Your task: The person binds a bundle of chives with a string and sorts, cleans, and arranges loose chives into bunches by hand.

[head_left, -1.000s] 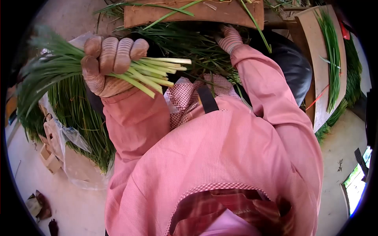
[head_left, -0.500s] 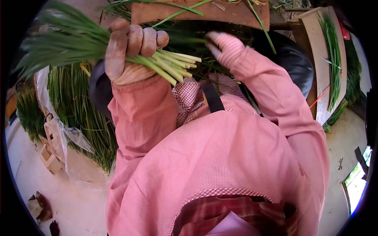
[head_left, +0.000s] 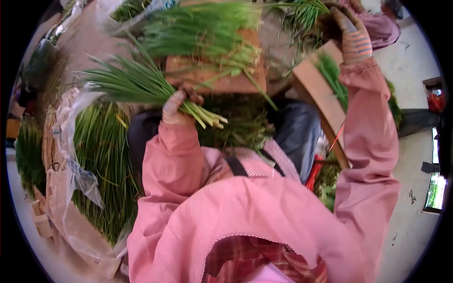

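My left hand [head_left: 181, 104], in a soiled striped glove, is closed around a bunch of garlic chives [head_left: 137, 82]. The pale cut ends point to the lower right and the green leaves fan out to the left. My right hand [head_left: 348, 33], also gloved, reaches far to the upper right. Its fingers curl down at green stalks [head_left: 306, 12] that converge on it; the fingertips are partly hidden. In front of me, a pile of bundled chives [head_left: 203, 30], blurred, lies on a brown board [head_left: 212, 84].
A large heap of chives [head_left: 104, 160] in clear plastic [head_left: 71, 188] stands on my left. On the right is a slanted wooden board [head_left: 314, 75] with some chives on it. Leaf scraps [head_left: 236, 118] lie between my knees. Another person's pink clothing [head_left: 377, 28] shows at the upper right.
My right hand has swung from near my lap to the far upper right. My left hand, still holding the bunch, sits lower in view. The camera now takes in more of the board ahead.
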A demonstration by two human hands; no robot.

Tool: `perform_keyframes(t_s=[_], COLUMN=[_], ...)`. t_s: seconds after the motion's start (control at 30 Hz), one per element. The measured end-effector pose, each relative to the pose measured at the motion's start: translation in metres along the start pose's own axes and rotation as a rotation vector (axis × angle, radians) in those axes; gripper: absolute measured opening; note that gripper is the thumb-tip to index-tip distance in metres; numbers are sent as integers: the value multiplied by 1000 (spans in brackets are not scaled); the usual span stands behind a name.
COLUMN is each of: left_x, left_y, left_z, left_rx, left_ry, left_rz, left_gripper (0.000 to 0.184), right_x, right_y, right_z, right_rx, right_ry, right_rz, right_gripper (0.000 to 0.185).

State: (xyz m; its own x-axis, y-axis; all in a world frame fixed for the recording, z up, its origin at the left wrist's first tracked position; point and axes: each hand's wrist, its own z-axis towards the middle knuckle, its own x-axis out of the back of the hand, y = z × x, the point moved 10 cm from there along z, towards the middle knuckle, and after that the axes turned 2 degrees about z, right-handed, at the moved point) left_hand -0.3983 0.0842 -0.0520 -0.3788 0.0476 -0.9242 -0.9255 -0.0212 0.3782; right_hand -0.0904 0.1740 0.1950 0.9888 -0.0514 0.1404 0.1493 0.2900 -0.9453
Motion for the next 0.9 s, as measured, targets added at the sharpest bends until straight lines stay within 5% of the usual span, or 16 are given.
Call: perform_keyframes(t_s=[0.07,0.13,0.33,0.6,0.73,0.8,0.9], left_x=[-1,-14,-7,16,31,29,29], left_y=[-17,-34,-47,-50,-56,-58,-60], left_z=[2,2,13,8,14,9,11], left_rx=[70,76,107,201,279,285,243], left_ry=[48,15,146,246,256,312,307], left_rz=[-56,-117,334,314,381,368,314], left_gripper=[33,37,47,34,32,33,27], right_x=[-20,-36,-116,-165,-181,-187,-186], right_y=[-23,6,113,198,220,215,218], right_z=[-2,-5,-68,-163,-177,-165,-154], right_rx=[87,-48,-359,-723,-740,-559,-590], right_ry=[-51,-113,-395,-517,-635,-652,-489], right_rz=[17,95,240,435,350,299,276], right_gripper=[24,34,49,38,29,26,23])
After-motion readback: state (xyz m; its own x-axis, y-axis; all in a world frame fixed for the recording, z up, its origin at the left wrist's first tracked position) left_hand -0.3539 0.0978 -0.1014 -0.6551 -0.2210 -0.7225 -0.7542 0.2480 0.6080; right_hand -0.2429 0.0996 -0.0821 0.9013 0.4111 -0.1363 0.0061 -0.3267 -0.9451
